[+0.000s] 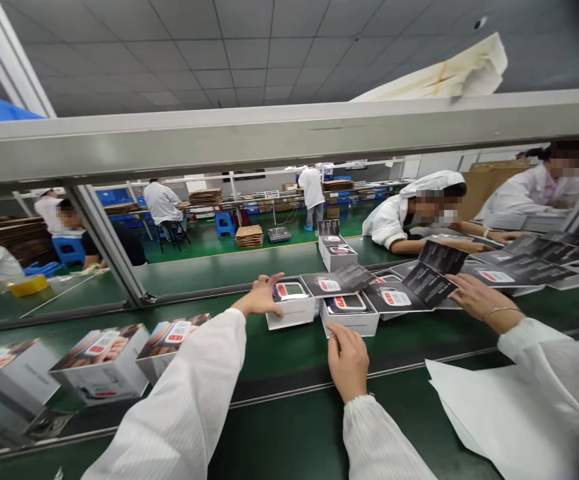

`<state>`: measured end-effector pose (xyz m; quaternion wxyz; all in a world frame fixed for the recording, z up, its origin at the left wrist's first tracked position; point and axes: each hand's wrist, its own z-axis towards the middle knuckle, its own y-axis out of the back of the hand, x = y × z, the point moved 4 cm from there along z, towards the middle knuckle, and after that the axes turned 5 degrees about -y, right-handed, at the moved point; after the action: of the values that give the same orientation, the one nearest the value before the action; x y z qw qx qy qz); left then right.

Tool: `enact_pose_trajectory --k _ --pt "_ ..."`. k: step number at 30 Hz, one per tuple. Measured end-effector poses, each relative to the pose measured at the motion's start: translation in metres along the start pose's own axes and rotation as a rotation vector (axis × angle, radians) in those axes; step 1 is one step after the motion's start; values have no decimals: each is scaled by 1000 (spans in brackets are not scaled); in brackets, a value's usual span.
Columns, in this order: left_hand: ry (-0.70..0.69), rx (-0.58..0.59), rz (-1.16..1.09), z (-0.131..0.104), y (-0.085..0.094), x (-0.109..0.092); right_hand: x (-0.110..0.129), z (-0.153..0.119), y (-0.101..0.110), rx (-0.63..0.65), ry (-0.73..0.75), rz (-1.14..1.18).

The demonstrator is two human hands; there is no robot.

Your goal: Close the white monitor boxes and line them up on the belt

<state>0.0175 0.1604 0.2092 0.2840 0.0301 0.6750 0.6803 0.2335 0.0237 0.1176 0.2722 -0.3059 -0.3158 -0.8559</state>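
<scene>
My left hand (263, 295) grips the left end of an open white box (292, 313), thumb in front and fingers behind. A device with a pale screen (289, 290) lies inside it. My right hand (350, 360) is at the front left corner of a second open white box (352, 323), fingers bent, apparently touching it without gripping. That box also holds a device (347, 303). Dark printed lids or leaflets (337, 280) spread open beside and behind the boxes. Farther right, another person's hand (484, 303) touches a dark printed flap (432, 280).
Closed picture-printed boxes (102, 360) stand at left on the green belt (249, 363). White sheets (484, 400) lie at front right. A metal beam (289, 137) crosses overhead, with a post (109, 247) at left. A co-worker (394, 213) leans in across the line.
</scene>
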Motion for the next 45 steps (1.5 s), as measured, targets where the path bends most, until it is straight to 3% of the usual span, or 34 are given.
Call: enact_pose_trajectory --k 4,8,13,17,20,25,30,33,35,37,39,41,43,45 --pt "133 -112 21 15 31 29 3 8 -5 -10 -71 6" --pt "298 -230 35 53 43 64 -15 17 5 -108 -189 -157" --pt "372 -302 -6 89 37 106 -46 18 21 -322 -363 -109" --pt "376 -298 -101 91 18 120 -56 23 17 -205 -459 -19" --pt "391 -402 -143 81 3 104 -59 34 15 -118 -516 -21" --pt "354 -626 -221 45 -26 39 -56 43 11 -72 -555 113" --pt "256 -787 -322 -37 -47 -21 -34 28 9 -8 -387 13" --pt "38 -1007 -330 -95 -36 -46 -15 14 6 47 -235 -8" --pt "-169 -1081 -252 -122 -24 -59 -2 6 0 134 -153 -35" --pt "-293 -959 -141 -128 -20 -64 9 -1 -9 266 -99 -95" --pt "-294 -673 -118 -119 -28 -55 18 -7 -17 370 -94 -135" --pt "-208 -406 -180 -107 -46 -38 24 -11 -25 413 -130 -90" --pt "-135 -292 -248 -102 -63 -21 26 -13 -32 418 -169 26" --pt "-109 -285 -274 -106 -74 -9 25 -11 -37 414 -182 152"
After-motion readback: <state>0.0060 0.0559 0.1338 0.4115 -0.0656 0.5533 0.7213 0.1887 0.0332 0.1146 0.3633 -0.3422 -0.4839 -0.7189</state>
